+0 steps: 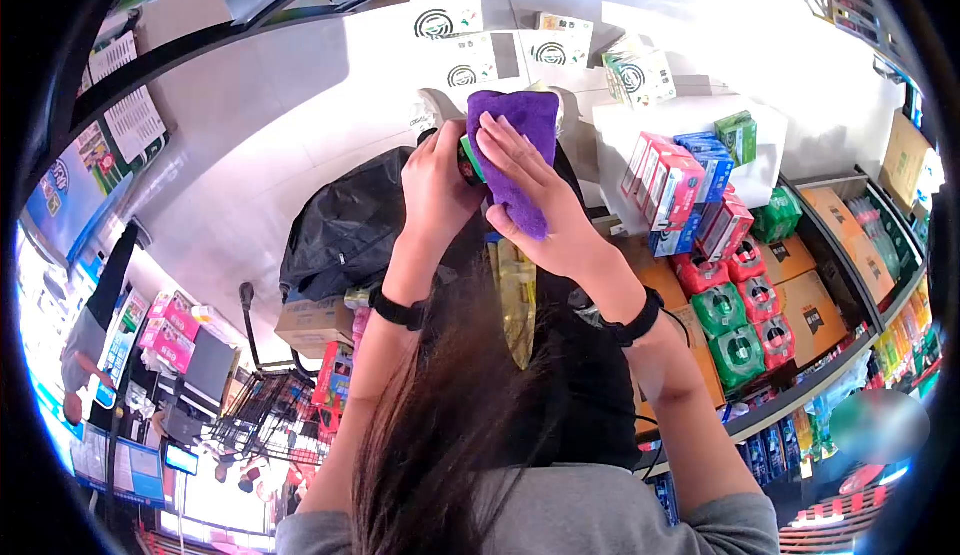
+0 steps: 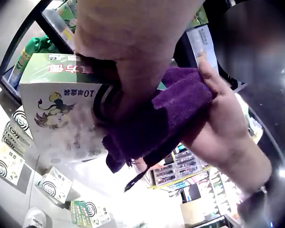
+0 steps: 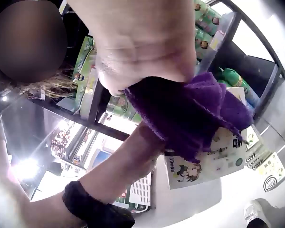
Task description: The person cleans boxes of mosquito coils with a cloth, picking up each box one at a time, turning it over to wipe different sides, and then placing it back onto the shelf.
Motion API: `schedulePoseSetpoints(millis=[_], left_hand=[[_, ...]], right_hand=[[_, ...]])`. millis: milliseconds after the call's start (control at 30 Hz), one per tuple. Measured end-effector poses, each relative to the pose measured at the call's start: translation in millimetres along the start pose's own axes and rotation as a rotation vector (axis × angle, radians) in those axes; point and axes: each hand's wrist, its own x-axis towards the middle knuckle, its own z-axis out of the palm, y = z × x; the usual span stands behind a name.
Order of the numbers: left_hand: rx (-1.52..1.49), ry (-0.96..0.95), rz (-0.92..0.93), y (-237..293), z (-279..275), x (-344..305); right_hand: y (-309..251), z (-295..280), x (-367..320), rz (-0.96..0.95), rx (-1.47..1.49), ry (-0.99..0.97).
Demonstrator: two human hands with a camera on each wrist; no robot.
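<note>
My left hand (image 1: pixel 440 180) grips a mosquito-coil box, of which only a green edge shows in the head view. In the left wrist view the box (image 2: pixel 61 114) is white with a green end and a cartoon figure. A purple cloth (image 1: pixel 515 113) lies over part of the box. My right hand (image 1: pixel 535 190) presses on the cloth with its fingers laid nearly straight across it. Loose folds of the cloth (image 3: pixel 218 111) hang past the hand over the box in the right wrist view.
More coil boxes (image 1: pixel 445 5) stand on the pale tiled floor ahead. To the right are stacked pink and blue boxes (image 1: pixel 665 180) and a shelf with wrapped green packs (image 1: pixel 735 355). A black bag (image 1: pixel 340 220) and a wire cart (image 1: pixel 265 405) are at left.
</note>
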Motion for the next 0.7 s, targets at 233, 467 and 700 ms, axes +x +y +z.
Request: schedulePoseSetpoints(millis=[233, 467, 700], left_hand=[[0.008, 0.073, 0.129, 4, 4, -3], [0.086, 0.053, 0.185, 7, 2, 1], [0.008, 0.012, 0.186, -11, 12, 8]], right_hand=[[50, 4, -6, 0.191, 0.073, 0.24], [36, 4, -7, 0.069, 0.252, 0.233], [16, 2, -5, -0.011, 0.114, 0.083]])
